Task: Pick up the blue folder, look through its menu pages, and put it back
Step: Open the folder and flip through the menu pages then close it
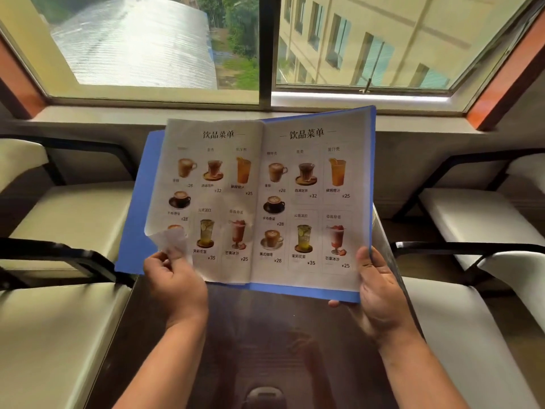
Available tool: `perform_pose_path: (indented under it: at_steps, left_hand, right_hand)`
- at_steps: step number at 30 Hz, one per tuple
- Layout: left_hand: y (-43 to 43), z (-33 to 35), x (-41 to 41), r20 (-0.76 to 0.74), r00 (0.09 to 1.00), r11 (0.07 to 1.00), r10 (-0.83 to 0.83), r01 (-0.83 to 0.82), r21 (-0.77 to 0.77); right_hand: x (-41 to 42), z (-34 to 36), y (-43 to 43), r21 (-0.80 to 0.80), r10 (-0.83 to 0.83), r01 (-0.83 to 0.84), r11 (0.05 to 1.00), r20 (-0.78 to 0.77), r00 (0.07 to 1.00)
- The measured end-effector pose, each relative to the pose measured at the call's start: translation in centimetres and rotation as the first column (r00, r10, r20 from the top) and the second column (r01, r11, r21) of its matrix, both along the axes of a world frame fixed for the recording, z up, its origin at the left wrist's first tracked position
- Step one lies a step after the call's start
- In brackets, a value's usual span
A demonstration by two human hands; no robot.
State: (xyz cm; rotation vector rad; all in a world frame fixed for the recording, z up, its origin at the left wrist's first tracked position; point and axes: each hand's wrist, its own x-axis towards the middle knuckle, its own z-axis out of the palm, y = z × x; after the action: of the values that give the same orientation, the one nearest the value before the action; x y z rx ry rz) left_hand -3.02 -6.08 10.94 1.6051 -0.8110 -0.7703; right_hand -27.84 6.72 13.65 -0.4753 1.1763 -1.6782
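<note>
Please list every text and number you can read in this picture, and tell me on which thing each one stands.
"饮品菜单": heading of the left menu page.
"饮品菜单": heading of the right menu page.
"28", "¥32", "¥25", "¥28", "¥35", "¥25": prices on the left page.
"¥28", "¥32", "¥25", "¥28", "¥28", "¥35", "¥25": prices on the right page.
Drink names and category labels on both pages: too small and blurred to read surely.
Blue folder: no text visible.
</note>
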Motion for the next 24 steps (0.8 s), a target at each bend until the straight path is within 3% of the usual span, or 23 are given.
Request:
perform_pose_path:
  at_steps: [3, 7, 10, 15, 19, 24]
  left_hand:
    - [0.5, -0.4, 0.0, -0.008, 0.999, 0.998, -0.031, 0.031, 0.046]
    - [1.8, -0.7, -0.1, 0.186, 0.968, 0.986, -0.166, 0.160, 0.046]
    - [1.5, -1.6, 0.2, 0.201, 0.969, 0.986, -0.142, 0.120, 0.116]
    - [0.5, -2.5, 1.0, -0.064, 0.998, 0.948, -0.026, 0.045, 0.316]
    - [-0.2, -2.7, 0.6, -0.465, 0.880, 0.944, 0.098, 0.066, 0.324]
    - [-0.9, -2.7, 0.8, -0.593, 0.797, 0.965, 0.115, 0.052, 0.257]
  right_hand:
    - [0.3, 0.1, -0.2, 0.011, 0.019, -0.019, 1.000, -0.004, 1.000]
    - [0.3, 0.2, -0.4, 0.008, 0.024, -0.024, 1.000, 0.001, 1.000]
    - [0.1, 0.0, -0.5, 0.008, 0.020, -0.020, 1.000, -0.002, 1.000]
    - [-0.3, -0.4, -0.5, -0.001, 0.026, -0.026, 1.000, -0.014, 1.000]
    - [-0.3, -0.5, -0.5, -0.001, 0.050, -0.050, 0.999, -0.024, 0.998]
    - [-0.7, -0.8, -0.7, 0.009, 0.015, -0.015, 1.000, -0.012, 1.000]
